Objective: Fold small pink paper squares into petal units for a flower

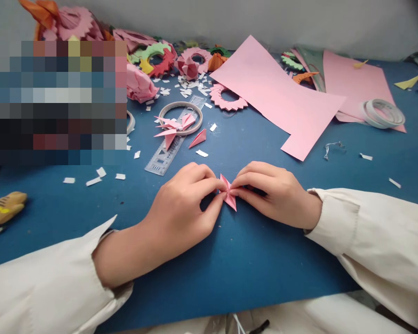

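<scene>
Between the two hands, just above the blue table (257, 260), is a small folded pink paper piece (231, 200) with pointed ends at top and bottom. My left hand (181, 204) pinches its left side between thumb and index finger. On the opposite side, my right hand (275, 192) pinches it the same way, fingertips almost meeting the left ones at the middle. Beyond the hands, several folded pink pieces (170, 135) rest on a tape roll (199, 121) and a clear ruler (162, 160). A single pink folded piece (198, 138) lies to their right.
Large pink sheets (275, 97) spread over the back right, beside white tape rolls (383, 114). Paper rings (229, 98) and colourful folded shapes line the back. White paper scraps (94, 181) are scattered about. A yellow object (7, 208) sits far left; the upper left is pixelated.
</scene>
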The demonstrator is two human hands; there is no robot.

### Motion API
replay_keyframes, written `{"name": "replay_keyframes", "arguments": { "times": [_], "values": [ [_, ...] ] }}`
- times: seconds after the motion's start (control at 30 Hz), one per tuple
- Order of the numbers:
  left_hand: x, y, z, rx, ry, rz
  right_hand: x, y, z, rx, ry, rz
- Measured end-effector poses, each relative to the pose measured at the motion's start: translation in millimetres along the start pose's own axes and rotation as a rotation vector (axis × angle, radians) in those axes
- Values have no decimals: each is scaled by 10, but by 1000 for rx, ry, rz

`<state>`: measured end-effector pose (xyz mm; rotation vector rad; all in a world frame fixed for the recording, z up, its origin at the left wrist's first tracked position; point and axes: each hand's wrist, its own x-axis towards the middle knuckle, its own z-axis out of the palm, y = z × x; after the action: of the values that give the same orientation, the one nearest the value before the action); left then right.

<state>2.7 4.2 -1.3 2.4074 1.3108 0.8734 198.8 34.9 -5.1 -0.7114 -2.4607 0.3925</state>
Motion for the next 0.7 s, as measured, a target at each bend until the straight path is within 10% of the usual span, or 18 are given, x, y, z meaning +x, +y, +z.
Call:
{"name": "replay_keyframes", "arguments": {
  "times": [0.4, 0.7],
  "values": [
    [11, -3, -8, -30, 70, 13, -9, -46, 14, -242, 9, -183],
    [4, 4, -24, -12, 60, 0, -18, -36, 17, 50, 64, 5]
  ]
}}
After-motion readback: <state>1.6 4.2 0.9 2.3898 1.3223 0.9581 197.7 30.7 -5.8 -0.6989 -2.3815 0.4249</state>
